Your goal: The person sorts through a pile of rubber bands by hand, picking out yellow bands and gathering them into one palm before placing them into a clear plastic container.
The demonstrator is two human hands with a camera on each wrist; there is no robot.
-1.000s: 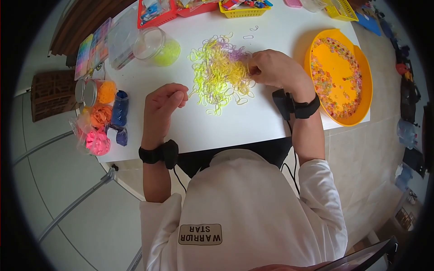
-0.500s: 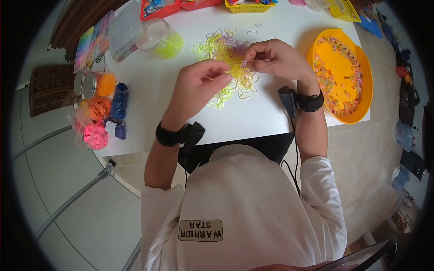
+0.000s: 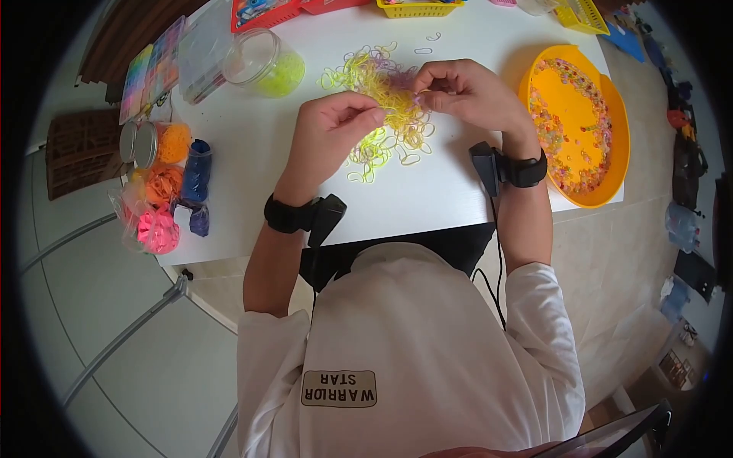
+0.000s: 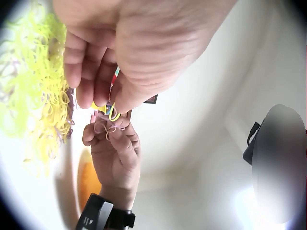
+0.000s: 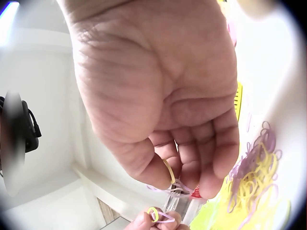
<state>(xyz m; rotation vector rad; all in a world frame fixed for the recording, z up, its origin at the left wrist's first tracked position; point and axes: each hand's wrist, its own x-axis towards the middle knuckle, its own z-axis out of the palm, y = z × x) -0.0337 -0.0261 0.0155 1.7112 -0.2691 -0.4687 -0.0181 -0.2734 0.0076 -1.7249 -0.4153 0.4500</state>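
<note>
Over a loose pile of small yellow, lime and purple rubber bands [image 3: 412, 137], both hands face each other with their fingertips a short way apart. The left hand [image 3: 324, 137] pinches a yellow rubber band [image 4: 114, 114] between thumb and fingers, and a purple loop shows beside it in the right wrist view. Purple rubber bands [image 5: 180, 187] are held by the right hand [image 3: 477, 95] between thumb and fingertips. A yellowish band [image 5: 168, 168] lies against that thumb in the right wrist view.
Right of the pile stands an orange tray [image 3: 574, 198] of beads. A clear jar [image 3: 256, 65] with lime bands is at the back left, near flat bead cases [image 3: 153, 72]. Bagged bands [image 3: 159, 229] lie at the left edge. Baskets [image 3: 418, 9] line the back.
The left hand has come from the pile's left side up and rightward to meet the right hand. The right hand has risen slightly from the pile, with purple bands showing in its fingers.
</note>
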